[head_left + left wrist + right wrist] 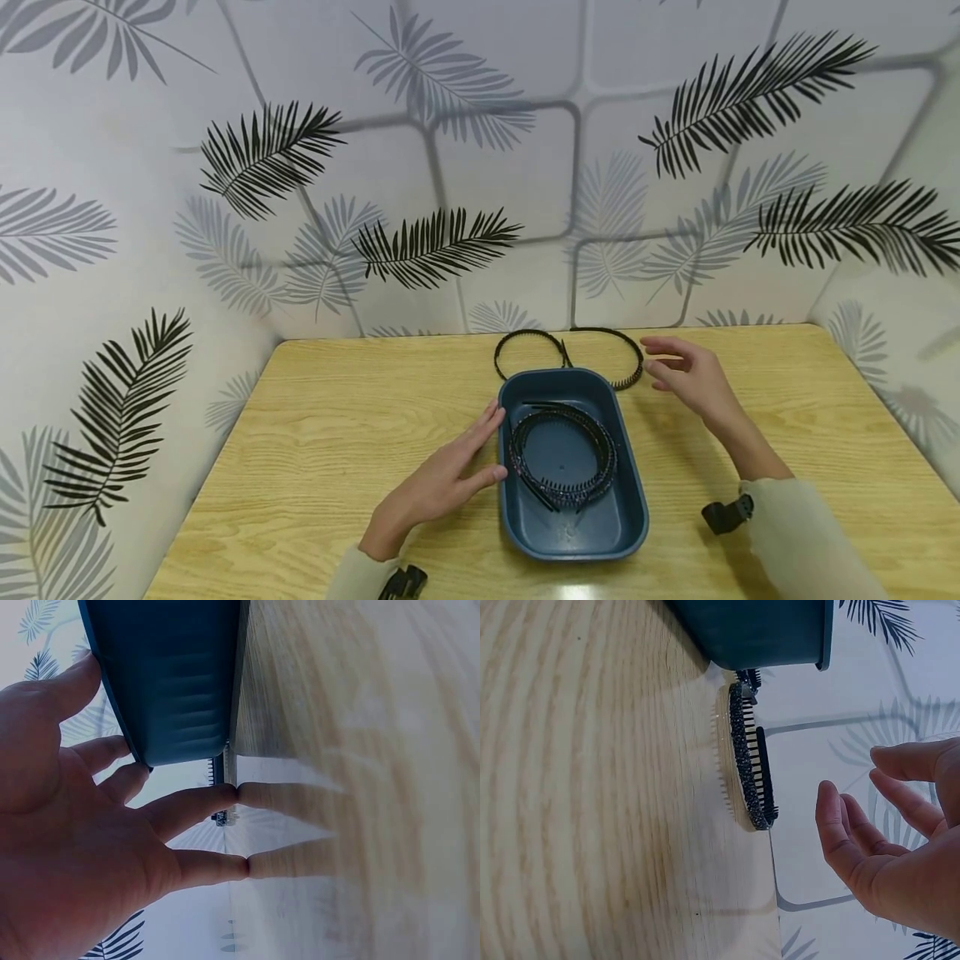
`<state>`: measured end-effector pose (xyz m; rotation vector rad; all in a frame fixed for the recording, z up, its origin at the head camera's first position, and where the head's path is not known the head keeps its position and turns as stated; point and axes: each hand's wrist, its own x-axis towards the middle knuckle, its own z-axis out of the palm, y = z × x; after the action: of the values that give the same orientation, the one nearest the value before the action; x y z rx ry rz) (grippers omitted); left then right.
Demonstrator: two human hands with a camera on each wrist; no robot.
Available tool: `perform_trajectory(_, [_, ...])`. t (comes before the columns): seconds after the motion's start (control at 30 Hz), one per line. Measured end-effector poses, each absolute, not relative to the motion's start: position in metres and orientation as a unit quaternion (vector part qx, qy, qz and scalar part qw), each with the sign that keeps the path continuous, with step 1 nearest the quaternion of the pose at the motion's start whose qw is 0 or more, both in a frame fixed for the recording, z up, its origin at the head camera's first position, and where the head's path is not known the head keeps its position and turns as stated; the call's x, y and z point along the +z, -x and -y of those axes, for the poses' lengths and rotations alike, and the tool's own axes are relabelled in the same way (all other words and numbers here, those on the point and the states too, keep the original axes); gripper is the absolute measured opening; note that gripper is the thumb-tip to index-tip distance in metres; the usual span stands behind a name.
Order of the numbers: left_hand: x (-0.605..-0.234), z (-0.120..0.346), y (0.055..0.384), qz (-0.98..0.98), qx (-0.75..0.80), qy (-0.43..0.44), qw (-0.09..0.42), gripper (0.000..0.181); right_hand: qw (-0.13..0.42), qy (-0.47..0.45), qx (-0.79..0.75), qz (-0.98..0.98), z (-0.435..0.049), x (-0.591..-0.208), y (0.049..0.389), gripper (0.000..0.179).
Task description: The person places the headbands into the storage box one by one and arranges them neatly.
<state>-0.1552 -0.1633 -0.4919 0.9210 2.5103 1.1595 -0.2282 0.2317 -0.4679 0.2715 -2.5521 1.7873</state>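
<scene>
A blue plastic bin [564,537] stands on the table with several black toothed headbands [576,497] lying in it. Against its left side rests my left hand [444,483], fingers extended and thumb at the rim; the left wrist view shows two fingertips on the tabletop. Behind the bin lie two more headbands, a left one [497,354] and a right one [640,364]. My right hand [693,382] hovers just right of the right headband, its fingers loosely bent with nothing between them. In the right wrist view a gap separates that hand from the headband [742,742], which looks dark and glittery.
The wood-grain table [337,417] extends to both sides of the bin. A leaf-patterned wall [510,183] rises directly behind its back edge, close to the two loose headbands. Small black devices [726,515] are strapped at the wrists.
</scene>
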Motion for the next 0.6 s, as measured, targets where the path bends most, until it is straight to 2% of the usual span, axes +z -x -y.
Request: perform_trajectory(0.6, [-0.491, 0.164, 0.155, -0.855, 0.400, -0.310, 0.118, 0.078, -0.029, -0.052, 0.564, 0.824, -0.233, -0.478, 0.254, 0.050])
